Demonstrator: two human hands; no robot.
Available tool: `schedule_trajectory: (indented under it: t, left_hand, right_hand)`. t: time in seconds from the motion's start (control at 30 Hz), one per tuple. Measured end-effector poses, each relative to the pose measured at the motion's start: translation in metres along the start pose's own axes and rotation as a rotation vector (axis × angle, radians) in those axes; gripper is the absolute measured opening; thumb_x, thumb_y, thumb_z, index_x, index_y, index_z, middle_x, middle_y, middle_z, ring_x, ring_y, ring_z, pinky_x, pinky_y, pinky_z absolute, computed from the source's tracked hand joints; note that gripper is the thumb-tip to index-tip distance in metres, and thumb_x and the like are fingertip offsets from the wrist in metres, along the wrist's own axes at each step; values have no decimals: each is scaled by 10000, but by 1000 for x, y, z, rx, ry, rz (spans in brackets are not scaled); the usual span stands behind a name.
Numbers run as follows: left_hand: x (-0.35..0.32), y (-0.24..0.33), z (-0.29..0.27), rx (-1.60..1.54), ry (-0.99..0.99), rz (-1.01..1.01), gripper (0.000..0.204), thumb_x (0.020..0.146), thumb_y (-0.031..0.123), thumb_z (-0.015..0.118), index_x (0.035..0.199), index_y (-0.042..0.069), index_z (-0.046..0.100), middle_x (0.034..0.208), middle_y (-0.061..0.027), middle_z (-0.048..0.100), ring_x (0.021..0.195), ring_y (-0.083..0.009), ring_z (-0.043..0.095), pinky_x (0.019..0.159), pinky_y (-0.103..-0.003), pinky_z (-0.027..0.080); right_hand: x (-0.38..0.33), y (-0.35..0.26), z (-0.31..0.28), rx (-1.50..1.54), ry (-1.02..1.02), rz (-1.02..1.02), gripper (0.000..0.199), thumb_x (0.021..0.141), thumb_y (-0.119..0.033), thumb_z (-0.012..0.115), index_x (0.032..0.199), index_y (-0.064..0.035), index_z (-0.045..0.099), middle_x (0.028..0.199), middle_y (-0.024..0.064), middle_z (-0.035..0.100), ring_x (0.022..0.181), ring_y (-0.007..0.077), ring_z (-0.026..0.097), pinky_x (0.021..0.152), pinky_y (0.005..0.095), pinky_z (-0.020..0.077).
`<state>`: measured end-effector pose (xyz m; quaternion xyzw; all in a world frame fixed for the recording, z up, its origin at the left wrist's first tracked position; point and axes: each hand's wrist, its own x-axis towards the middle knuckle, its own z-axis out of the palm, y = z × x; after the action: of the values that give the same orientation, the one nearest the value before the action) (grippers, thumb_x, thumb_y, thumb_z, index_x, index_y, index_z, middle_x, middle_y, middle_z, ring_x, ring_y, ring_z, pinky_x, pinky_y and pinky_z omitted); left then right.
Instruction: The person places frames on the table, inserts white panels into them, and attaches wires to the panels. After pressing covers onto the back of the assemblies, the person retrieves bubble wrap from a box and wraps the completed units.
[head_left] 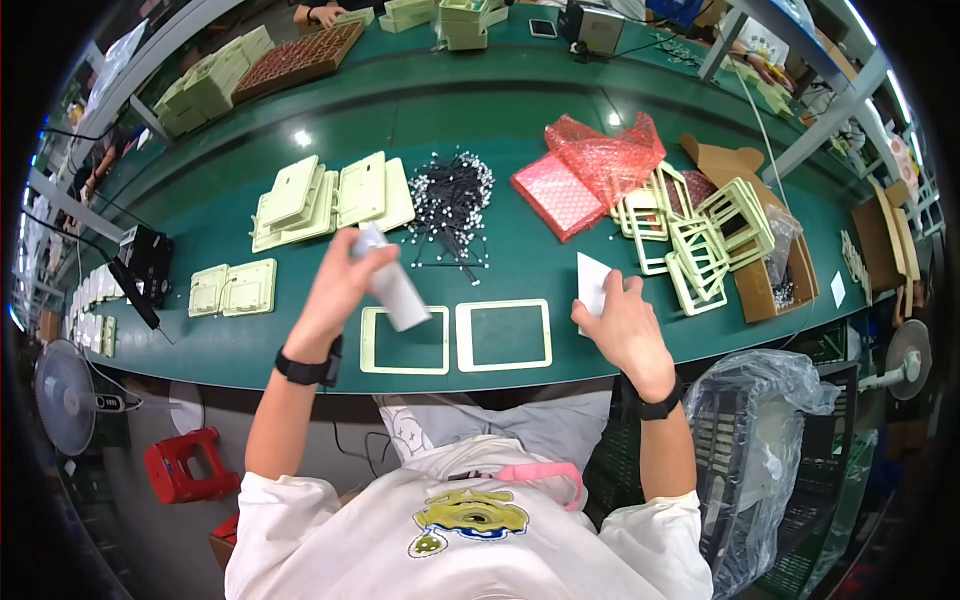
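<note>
My left hand (pixel 343 283) is closed on a greyish-white rectangular panel (pixel 402 299), held tilted above the left frame and slightly blurred. My right hand (pixel 630 325) grips a thin white panel (pixel 591 278) at the right, its lower part hidden by the fingers. Between my hands, near the table's front edge, two pale cream rectangular frames lie side by side: a left frame (pixel 367 345) and a right frame (pixel 465 337). The green tabletop shows through both openings. Behind them spreads a pile of short black cables with white ends (pixel 450 200).
Stacked pale housings (pixel 292 195) and a lower pair (pixel 247 288) lie to the left. On the right are red bubble wrap (pixel 565 190), a heap of loose frames (pixel 700 245) and an open cardboard box (pixel 757 300). A plastic-covered crate (pixel 740 440) stands beside the table.
</note>
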<state>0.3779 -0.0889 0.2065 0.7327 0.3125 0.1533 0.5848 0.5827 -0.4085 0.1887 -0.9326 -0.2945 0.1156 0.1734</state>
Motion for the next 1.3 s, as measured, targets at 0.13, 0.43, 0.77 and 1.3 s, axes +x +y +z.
schedule_trajectory:
  t: [0.13,0.43,0.77,1.3]
  left_hand:
    - [-4,-35,-50,378,218,-98,615,919,393,815,1286,-42,580,1070,-156,722,936,-238,719,840,-364,563]
    - [-56,-94,-108,927,314,-96,608,938,425,753,1302,-27,573,1216,-257,626,1088,-409,642,901,-506,550]
    - [-76,-115,-92,1157,492,-323,638,969,515,739,1309,0,579,1263,-255,576,1161,-480,592,894,-598,556]
    - [-109,-80,-153,1225,-473,285,993,643,16,894,1553,178,533,1646,-91,463,1512,-343,461,1249,-499,401]
  right_hand:
    - [6,1,33,-243,51,23,659,978,-499,724,1361,12,564,1239,345,610,888,480,752,761,533,626]
    - [16,32,-4,-555,-57,-621,940,757,-151,901,1597,-138,478,1664,228,397,1456,488,499,1133,576,489]
    - [-27,66,-24,-578,-374,-755,1006,683,-10,835,1609,-139,463,1708,208,359,1365,371,522,1098,498,476]
    - [-13,55,-38,-509,-403,-757,879,695,-218,918,1477,-71,546,1455,234,515,1253,425,579,1110,505,475]
